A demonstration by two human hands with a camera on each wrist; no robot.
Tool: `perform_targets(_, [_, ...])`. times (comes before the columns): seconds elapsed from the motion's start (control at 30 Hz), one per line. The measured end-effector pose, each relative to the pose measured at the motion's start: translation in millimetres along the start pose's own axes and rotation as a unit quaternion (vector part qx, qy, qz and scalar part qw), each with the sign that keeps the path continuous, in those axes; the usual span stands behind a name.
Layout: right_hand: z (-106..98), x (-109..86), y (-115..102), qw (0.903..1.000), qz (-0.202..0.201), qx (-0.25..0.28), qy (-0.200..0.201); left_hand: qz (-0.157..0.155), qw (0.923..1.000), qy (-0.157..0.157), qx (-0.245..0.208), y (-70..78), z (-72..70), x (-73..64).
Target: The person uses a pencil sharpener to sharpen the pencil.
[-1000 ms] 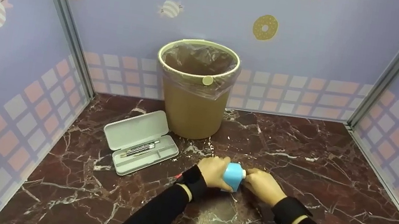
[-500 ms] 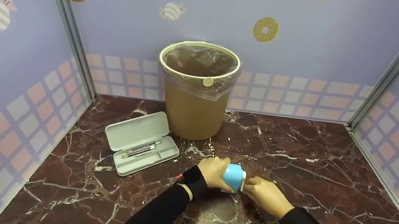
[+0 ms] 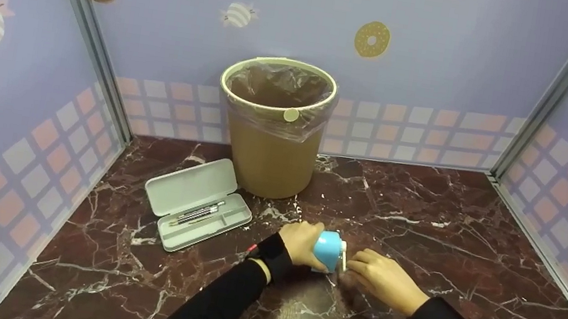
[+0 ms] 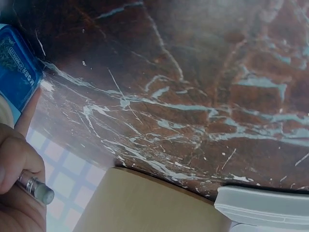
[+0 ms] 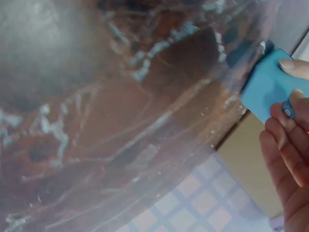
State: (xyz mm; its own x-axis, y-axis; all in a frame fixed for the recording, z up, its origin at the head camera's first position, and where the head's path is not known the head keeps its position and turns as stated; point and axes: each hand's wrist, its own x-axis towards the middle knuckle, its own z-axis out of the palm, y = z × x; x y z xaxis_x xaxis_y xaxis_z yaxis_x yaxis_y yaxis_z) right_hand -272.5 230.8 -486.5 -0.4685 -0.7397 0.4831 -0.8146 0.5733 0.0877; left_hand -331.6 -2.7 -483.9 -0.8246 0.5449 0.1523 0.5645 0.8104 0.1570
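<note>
My left hand (image 3: 301, 242) holds a blue hand-crank pencil sharpener (image 3: 327, 251) low over the dark marbled table. In the left wrist view, a pencil (image 4: 36, 189) with a grey eraser end pokes out from between the left fingers; its other end is hidden. The sharpener's white crank (image 3: 343, 258) hangs downward on its right side. My right hand (image 3: 384, 278) is beside it, and in the right wrist view its thumb and fingers pinch the small crank knob (image 5: 288, 111). Part of the sharpener is covered by the left hand.
An open grey pencil case (image 3: 203, 229) with several pencils (image 3: 197, 213) lies to the left. Behind it stands a tan waste bin (image 3: 272, 163) with a clear liner. White specks dot the table (image 3: 448, 263), and patterned walls (image 3: 444, 65) enclose it.
The right hand has shifted slightly right and toward the body, and the crank arm has swung to point down into view. The left hand keeps its hold on the sharpener.
</note>
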Motion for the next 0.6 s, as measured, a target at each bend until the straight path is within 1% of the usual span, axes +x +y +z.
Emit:
perform_targets(0.1, [-6, 3.0, 2, 1.0, -0.002, 0.004, -0.002, -0.001, 1.0, -0.006, -0.002, -1.3, 0.1, 0.6])
perform_targets(0.2, [-13, 8.4, 6, 1.0, -0.005, 0.002, 0.003, 0.001, 1.0, -0.003, -0.001, -2.1, -0.9, 1.7])
perform_targets(0.4, [-19, 16.6, 13, 0.9997, -0.009, -0.008, 0.021, 0.019, 0.9997, 0.003, 0.013, -3.9, 0.1, 1.5])
perform_targets(0.47, [-20, 18.6, 15, 0.9996, -0.004, -0.012, 0.026, 0.027, 0.9995, 0.004, 0.018, -4.6, 1.4, 1.6])
perform_targets(0.6, [-22, 24.2, 20, 0.9994, 0.008, -0.02, 0.027, 0.034, 0.9993, 0.004, 0.013, -4.6, 2.9, 2.2])
